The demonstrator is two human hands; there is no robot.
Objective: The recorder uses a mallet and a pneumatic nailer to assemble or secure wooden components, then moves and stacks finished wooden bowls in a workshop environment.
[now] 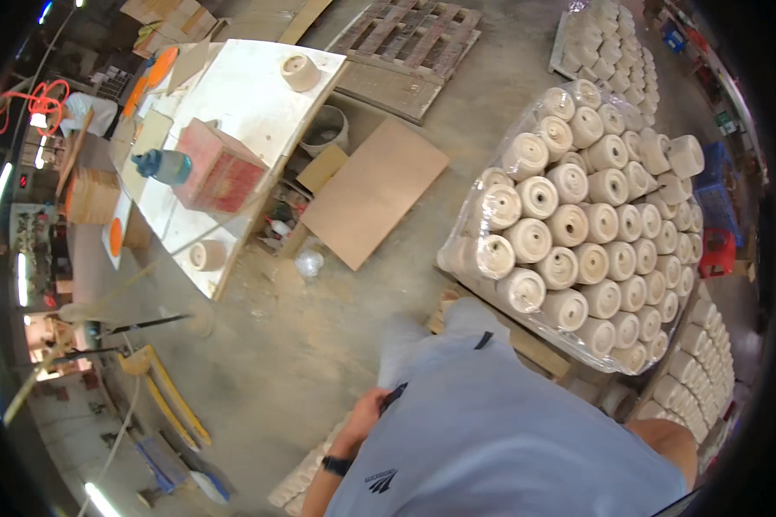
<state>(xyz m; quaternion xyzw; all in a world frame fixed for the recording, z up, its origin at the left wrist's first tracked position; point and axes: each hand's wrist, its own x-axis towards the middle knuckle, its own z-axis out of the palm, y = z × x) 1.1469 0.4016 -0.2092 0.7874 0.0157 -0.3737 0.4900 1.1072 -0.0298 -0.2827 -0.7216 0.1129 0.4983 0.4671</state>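
My left hand [370, 415] is at the hem of my grey-blue shirt [491, 422], a dark band round its wrist. Its fingers look curled against a small dark thing [394, 396] at my waist, too little of which shows to name. Of my right arm [668, 444] only a part appears at the lower right; that hand is out of sight. To the right of my legs stands a large stack of cream, round, pot-like pieces [569, 226], many with a hole in the middle, under clear plastic film [457, 250].
On the left, a white-topped table [259, 112] carries a red box [224, 168], a blue-green bottle [168, 165] and two cream pieces [300, 73]. A brown board [375, 194] leans beside it. Wooden pallets [409, 34] lie beyond, and a yellow-handled pallet jack [168, 392] stands lower left.
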